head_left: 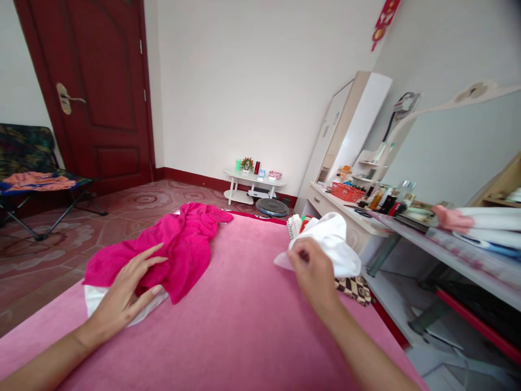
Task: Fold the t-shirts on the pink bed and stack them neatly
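A bright magenta garment (179,244) lies crumpled on the left of the pink bed cover (240,326), with a white part (94,298) showing under its near edge. My left hand (128,288) is at the garment's near side, fingers spread and thumb apart, gripping nothing. On the right, my right hand (313,271) is closed with curled fingers on the near edge of a white cloth (336,244). That cloth is bunched and partly raised. Beneath and beside it lies a brown-and-cream patterned cloth (356,290). My hand hides the exact pinch point.
A dressing table (325,201) with a red basket (345,191) and several bottles stands at the right, near a glass-topped table (448,255) holding folded cloths. Ahead are a low white stand (254,178) and a round dark appliance (272,207). A folding chair (36,184) stands left.
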Demonstrator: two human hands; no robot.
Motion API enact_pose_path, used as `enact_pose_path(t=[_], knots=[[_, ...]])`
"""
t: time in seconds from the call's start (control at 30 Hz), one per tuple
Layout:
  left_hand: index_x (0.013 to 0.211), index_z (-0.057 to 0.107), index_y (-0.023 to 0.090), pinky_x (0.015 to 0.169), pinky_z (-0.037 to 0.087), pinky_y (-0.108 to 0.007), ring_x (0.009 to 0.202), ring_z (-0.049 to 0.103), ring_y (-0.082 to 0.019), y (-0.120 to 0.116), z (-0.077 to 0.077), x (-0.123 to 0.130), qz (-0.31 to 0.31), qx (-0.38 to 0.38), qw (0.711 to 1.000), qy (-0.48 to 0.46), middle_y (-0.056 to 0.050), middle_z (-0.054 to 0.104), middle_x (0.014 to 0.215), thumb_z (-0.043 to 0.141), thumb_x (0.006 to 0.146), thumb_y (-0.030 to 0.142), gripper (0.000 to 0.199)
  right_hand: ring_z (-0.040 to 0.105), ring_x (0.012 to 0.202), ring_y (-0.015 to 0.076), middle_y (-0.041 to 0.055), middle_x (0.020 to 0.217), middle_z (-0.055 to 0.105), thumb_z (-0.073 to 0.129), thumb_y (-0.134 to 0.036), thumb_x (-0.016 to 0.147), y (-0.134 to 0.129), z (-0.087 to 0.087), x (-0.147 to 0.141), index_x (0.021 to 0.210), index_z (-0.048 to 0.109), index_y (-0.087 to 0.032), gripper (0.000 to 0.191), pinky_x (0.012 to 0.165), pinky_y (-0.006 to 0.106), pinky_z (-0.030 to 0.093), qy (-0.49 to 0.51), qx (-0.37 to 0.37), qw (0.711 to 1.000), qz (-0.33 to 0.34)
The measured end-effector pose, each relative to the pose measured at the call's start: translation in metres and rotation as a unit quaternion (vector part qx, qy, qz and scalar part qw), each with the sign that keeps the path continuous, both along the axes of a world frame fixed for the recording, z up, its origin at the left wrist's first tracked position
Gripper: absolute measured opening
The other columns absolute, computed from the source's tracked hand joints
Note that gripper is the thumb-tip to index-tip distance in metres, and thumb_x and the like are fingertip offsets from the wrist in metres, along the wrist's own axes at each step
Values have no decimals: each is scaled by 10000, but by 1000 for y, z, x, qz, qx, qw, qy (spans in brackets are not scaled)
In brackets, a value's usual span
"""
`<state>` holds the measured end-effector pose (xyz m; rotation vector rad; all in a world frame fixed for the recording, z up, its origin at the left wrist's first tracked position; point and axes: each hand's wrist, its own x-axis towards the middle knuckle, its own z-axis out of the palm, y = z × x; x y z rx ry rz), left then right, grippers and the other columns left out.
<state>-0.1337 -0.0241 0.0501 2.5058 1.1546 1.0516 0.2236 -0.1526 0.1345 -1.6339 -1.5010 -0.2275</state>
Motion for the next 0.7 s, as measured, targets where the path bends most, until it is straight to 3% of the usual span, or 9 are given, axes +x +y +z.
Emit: enact_pose_path(t=[0.1, 0.17, 0.23, 0.3, 0.37, 0.47, 0.53, 0.6, 0.7], knots=[[1236, 388, 326, 1114, 240, -402, 1340, 303, -238, -22, 11, 20, -20, -23, 998, -51, -20, 310, 1469, 417, 893, 322, 344, 553, 716, 137, 17, 815, 625, 479, -156, 801, -26, -51, -69, 759, 565, -200, 105, 658, 232, 406, -94, -168, 974, 119], [1262, 377, 316, 1113, 249, -400, 1349, 288, -231, -37, 19, 37, -48, -38, 996, -63, -31, 296, 1473, 434, 898, 332, 368, 546, 616, 112, -18, 750, 645, 586, -217, 739, -41, -82, -99, 707, 594, -212, 33, 543, 194, 376, -135, -277, 917, 255], [1306, 360, 319, 1111, 252, -411, 1362, 265, -237, -53, 27, 56, -101, -55, 993, -37, -37, 257, 1495, 455, 897, 345, 421, 535, 552, 87, -58, 654, 640, 604, -274, 748, -54, -93, -115, 654, 605, -228, 105, 489, 166, 352, -122, -314, 876, 344], [1361, 325, 331, 1108, 255, -428, 1375, 236, -254, -68, 33, 75, -174, -72, 982, 8, -40, 206, 1520, 465, 896, 368, 488, 559, 562, 72, -72, 641, 648, 570, -294, 798, -62, -81, -118, 665, 621, -235, 155, 515, 144, 375, -57, -285, 882, 372], [1409, 267, 345, 1094, 280, -430, 1370, 246, -272, -82, 34, 92, -255, -97, 960, 56, -47, 178, 1531, 498, 876, 414, 585, 601, 644, 84, -50, 720, 674, 529, -279, 837, -65, -58, -107, 736, 635, -230, 154, 604, 150, 421, 26, -213, 920, 328], [1444, 186, 334, 1023, 376, -418, 1269, 400, -298, -100, 21, 116, -325, -144, 927, 118, -91, 319, 1464, 647, 746, 485, 850, 612, 814, 137, 9, 853, 674, 459, -239, 873, -55, -39, -67, 866, 620, -217, 163, 758, 227, 457, 101, -79, 979, 157], [1365, 349, 329, 907, 456, -378, 1091, 537, -268, -109, 5, 128, -321, -155, 921, 158, -75, 504, 1288, 673, 723, 398, 723, 587, 922, 176, 47, 954, 648, 437, -230, 872, -43, -49, -29, 925, 600, -208, 173, 818, 290, 459, 101, -23, 993, 54], [1100, 564, 290, 772, 481, -312, 892, 593, -209, -115, -11, 136, -304, -145, 923, 185, -39, 605, 1049, 586, 765, 247, 339, 552, 1001, 206, 77, 1054, 600, 429, -225, 853, -31, -71, 12, 975, 581, -196, 198, 813, 327, 471, 88, -24, 996, -16], [790, 567, 217, 661, 440, -251, 746, 573, -157, -118, -23, 141, -294, -139, 929, 179, -18, 611, 845, 493, 755, 135, 115, 544, 992, 220, 119, 1186, 508, 446, -218, 816, -21, -105, 64, 1162, 509, -163, 356, 819, 364, 479, 60, -92, 991, -75]])
